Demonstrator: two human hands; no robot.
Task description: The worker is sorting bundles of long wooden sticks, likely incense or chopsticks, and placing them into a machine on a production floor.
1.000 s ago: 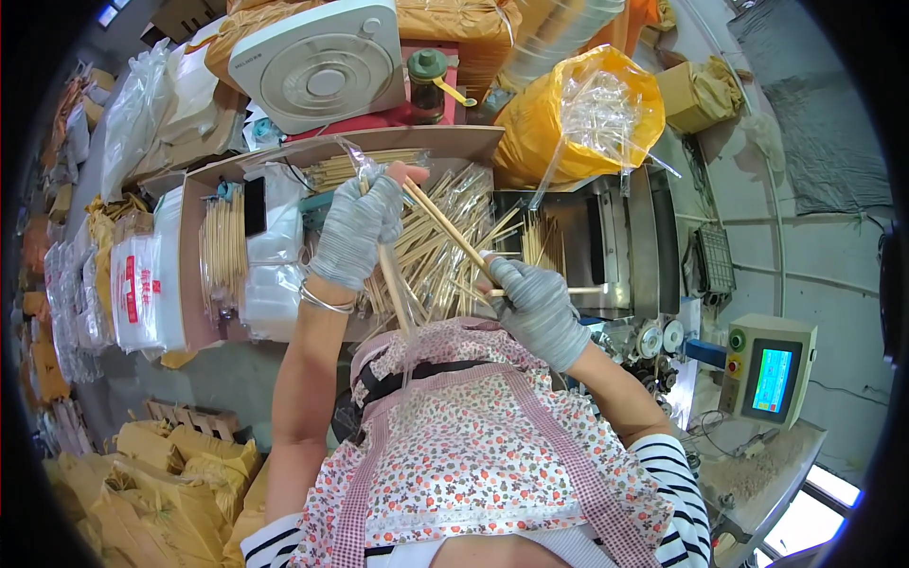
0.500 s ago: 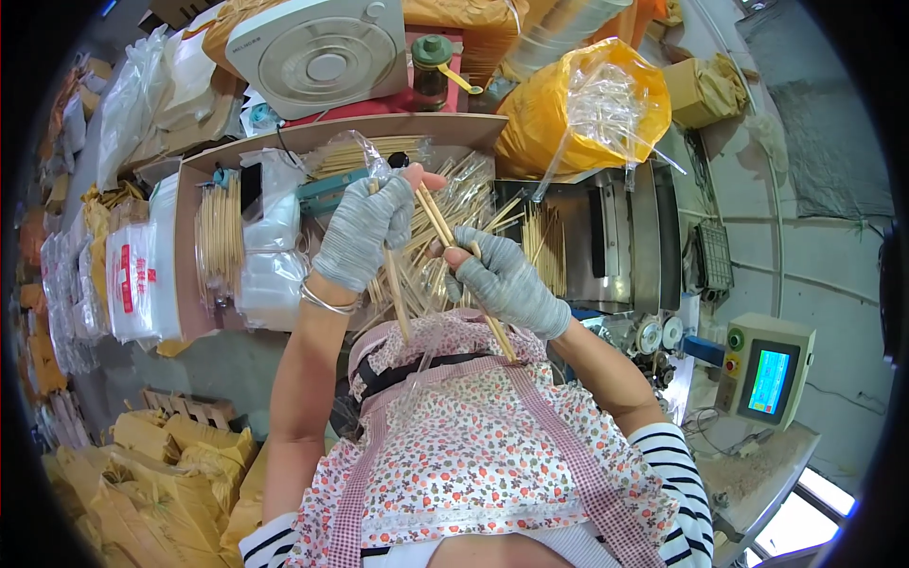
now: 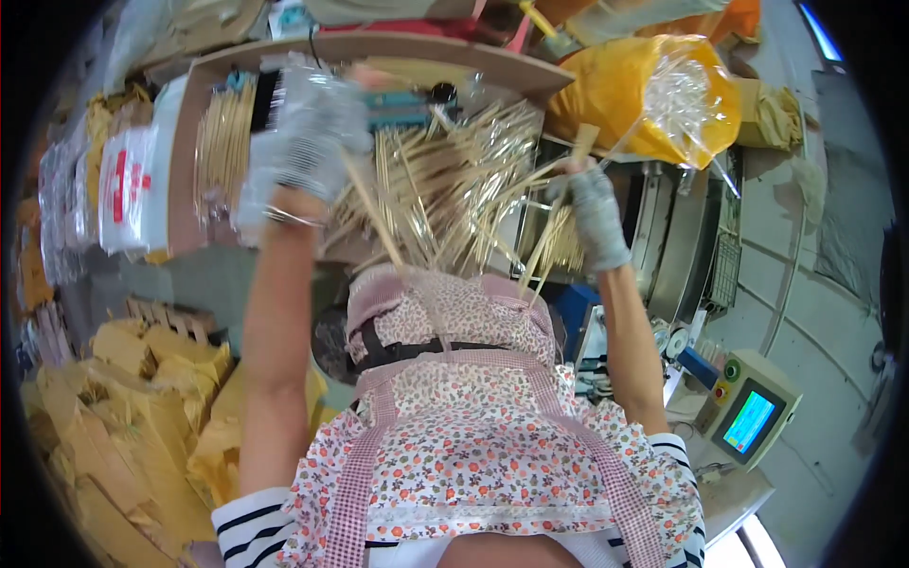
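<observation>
My left hand (image 3: 322, 137), in a grey fingerless glove, is smeared by motion over the left part of a cardboard box (image 3: 182, 180). A pale bamboo chopstick (image 3: 376, 210) slants down out of it toward my apron. At the right, my gloved right hand (image 3: 598, 220) is closed around light chopsticks (image 3: 585, 142), whose ends stick up above the fingers. Between the hands lies a loose heap of chopsticks (image 3: 454, 180), many in clear plastic sleeves. A further bunch of chopsticks (image 3: 559, 241) stands just left of my right hand.
Upright chopsticks (image 3: 225, 156) fill the box's left end, and a teal tool (image 3: 393, 109) lies at its back. A yellow sack (image 3: 615, 90) with clear wrappers stands far right. Beside me are a metal machine (image 3: 653, 237), a control screen (image 3: 750, 421) and brown-wrapped parcels (image 3: 142, 407).
My hands have moved apart from the middle: the left swung left, the right went right and away from me with chopsticks. The head view has tilted, hiding the fan at the back.
</observation>
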